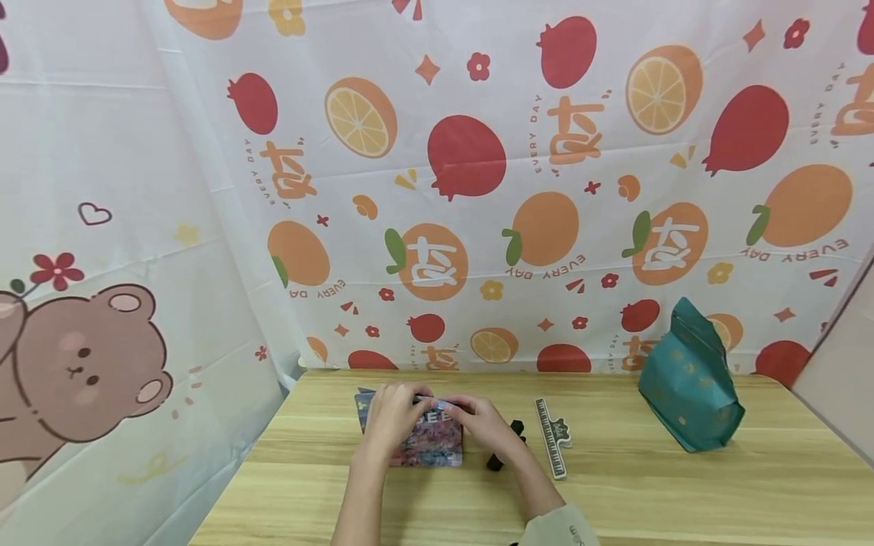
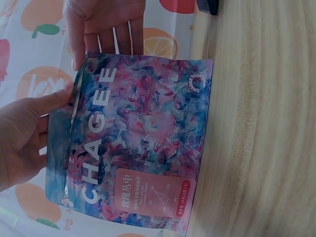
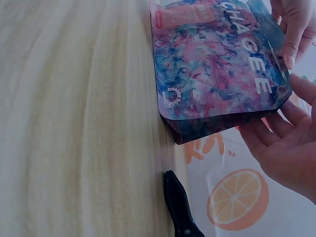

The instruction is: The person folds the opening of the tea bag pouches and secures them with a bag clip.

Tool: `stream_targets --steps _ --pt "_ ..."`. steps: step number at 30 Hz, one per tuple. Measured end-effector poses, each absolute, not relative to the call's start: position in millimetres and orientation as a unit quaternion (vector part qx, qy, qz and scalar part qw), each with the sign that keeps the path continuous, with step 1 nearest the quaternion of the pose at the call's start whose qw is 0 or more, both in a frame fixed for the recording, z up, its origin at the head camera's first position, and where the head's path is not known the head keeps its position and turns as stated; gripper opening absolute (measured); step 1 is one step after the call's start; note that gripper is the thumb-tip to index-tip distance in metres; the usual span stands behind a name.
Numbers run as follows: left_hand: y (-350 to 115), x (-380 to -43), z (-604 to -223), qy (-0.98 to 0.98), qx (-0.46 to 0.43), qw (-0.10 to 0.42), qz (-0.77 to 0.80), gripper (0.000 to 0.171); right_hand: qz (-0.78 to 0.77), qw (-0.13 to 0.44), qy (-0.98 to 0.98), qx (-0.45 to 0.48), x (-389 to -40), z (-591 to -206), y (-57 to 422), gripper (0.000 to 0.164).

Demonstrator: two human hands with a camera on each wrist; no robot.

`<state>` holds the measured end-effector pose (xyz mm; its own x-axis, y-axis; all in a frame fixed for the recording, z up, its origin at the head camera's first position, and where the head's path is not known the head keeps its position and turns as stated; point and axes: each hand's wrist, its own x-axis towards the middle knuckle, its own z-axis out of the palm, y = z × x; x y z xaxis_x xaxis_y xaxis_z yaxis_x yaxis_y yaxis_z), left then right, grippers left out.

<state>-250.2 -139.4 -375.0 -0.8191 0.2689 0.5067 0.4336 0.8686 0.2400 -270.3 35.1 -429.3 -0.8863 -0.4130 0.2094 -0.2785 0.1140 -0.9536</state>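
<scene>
A blue-and-pink tea pouch (image 1: 430, 444) lettered CHAGEE stands on the table, its front filling much of the left wrist view (image 2: 143, 123). My left hand (image 1: 396, 417) pinches its top edge, thumb on the front and fingers behind. At the top corner on the other side, my right hand (image 3: 291, 143) holds the pouch between thumb and fingers. The two thumbs are close together along the top strip. Whether the pouch mouth is sealed cannot be made out.
Right of the pouch lies a black clip-like object (image 1: 495, 461), partly behind my right forearm. Beyond it is a flat piano-key clip (image 1: 551, 440) with a dark animal figure. A teal bag (image 1: 693, 387) stands at the back right, before a fruit-print curtain (image 1: 478, 227).
</scene>
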Motion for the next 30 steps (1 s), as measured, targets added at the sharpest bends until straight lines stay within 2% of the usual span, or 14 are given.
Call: stream_targets --steps 30 --pt "-140.3 -252.4 -374.2 -0.937 -0.178 0.223 -0.202 0.005 -0.645 0.0 0.746 -0.166 -267.3 -430.0 23.1 0.024"
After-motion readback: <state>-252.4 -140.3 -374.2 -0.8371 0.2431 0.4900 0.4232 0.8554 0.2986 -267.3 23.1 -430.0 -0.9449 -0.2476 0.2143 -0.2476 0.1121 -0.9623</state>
